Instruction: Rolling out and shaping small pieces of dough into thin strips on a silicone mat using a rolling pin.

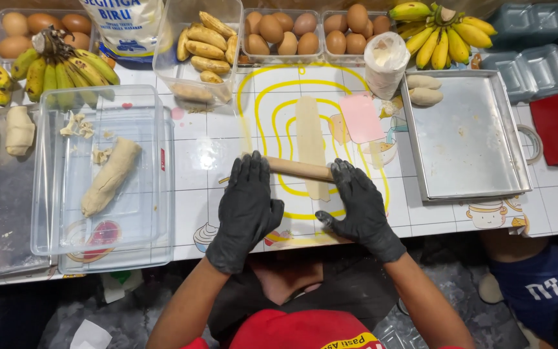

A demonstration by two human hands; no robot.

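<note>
Both my hands wear black gloves and rest flat on a wooden rolling pin [299, 169]. My left hand [248, 201] presses its left end, my right hand [360, 207] its right end, fingers spread. Under the pin lies a long thin strip of pale dough [309, 137] on a mat with yellow lines [272, 97]. A pink scraper [361, 117] sits just right of the strip.
A clear plastic box [101, 213] at left holds a dough log [110, 176]. A metal tray [466, 139] at right holds wrapped dough pieces [424, 90]. Behind stand peeled bananas in a tub [205, 48], banana bunches [56, 68] [440, 32], egg trays [282, 35], and a flour bag [385, 61].
</note>
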